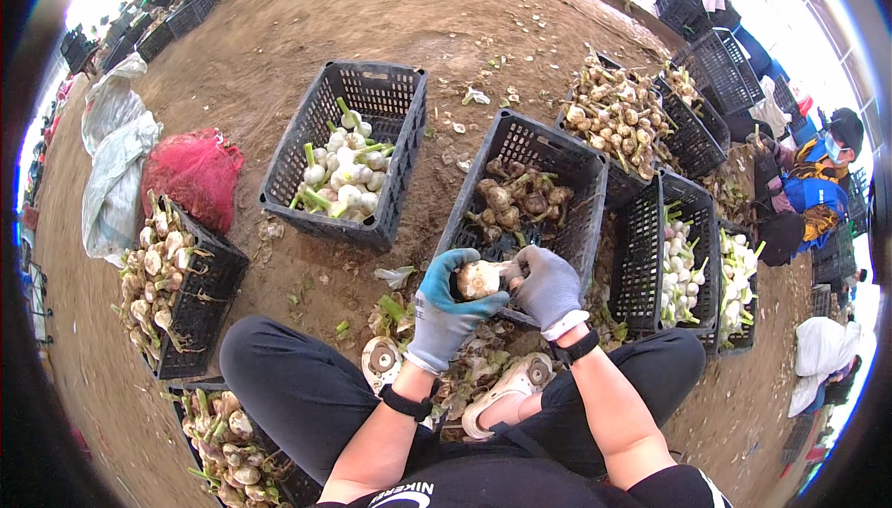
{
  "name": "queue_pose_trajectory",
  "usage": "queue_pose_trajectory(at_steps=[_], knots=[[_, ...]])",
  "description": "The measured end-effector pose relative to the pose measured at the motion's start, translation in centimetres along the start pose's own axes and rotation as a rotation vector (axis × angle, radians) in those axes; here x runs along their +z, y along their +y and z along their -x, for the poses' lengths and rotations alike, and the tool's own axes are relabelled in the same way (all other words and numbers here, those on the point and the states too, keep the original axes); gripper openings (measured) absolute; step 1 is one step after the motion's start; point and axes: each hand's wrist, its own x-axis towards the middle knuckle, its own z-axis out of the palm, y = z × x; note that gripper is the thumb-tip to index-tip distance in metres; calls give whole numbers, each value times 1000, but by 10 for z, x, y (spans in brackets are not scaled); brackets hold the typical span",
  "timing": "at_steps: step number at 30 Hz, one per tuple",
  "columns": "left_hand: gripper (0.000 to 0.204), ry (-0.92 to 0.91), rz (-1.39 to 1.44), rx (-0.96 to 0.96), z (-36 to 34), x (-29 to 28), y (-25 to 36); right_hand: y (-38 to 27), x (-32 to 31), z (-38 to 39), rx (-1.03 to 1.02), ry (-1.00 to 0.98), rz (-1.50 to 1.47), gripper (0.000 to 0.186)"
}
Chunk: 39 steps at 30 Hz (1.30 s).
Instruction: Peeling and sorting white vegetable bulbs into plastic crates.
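Note:
My left hand (444,311), in a teal and grey glove, is closed around a dirty, brownish-white garlic bulb (478,280) over my lap. At the bulb's right side, my right hand (550,292) in a grey glove pinches its stem end; the fingertips there are partly hidden. Just beyond both hands stands a black plastic crate (587,227) with a small heap of unpeeled garlic (517,201) in it. Farther left, another black crate (317,223) holds clean white garlic bulbs (346,173) with short green stems.
Piled crates of unpeeled garlic (153,285) stand at my left, with more garlic (618,118) at the far right. Crates of white garlic (683,271) flank my right knee. A red mesh sack (193,173) lies left. Peelings (474,364) litter the ground. A person (822,183) sits at right.

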Motion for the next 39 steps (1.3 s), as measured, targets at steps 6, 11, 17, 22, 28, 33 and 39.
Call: queue_pose_trajectory(at_steps=[6,11,17,22,28,33,39], knots=[[50,7,618,-257,0,-9,13,21,-14,-8,42,26,254,12],[37,-100,615,-324,-1,-10,13,-11,-27,2,-319,341,-197,18],[42,-161,580,-393,4,-13,6,-46,-33,14,-474,181,-72,15],[41,-230,343,-378,7,-19,5,-36,-24,17,-519,109,99,10],[46,-343,303,-312,10,-20,15,-24,-18,13,-448,174,-119,11],[51,-297,454,-342,11,-20,24,-29,-21,26,-492,137,-115,11],[57,-242,363,-274,13,-22,23,-17,1,19,-332,195,-156,8]])
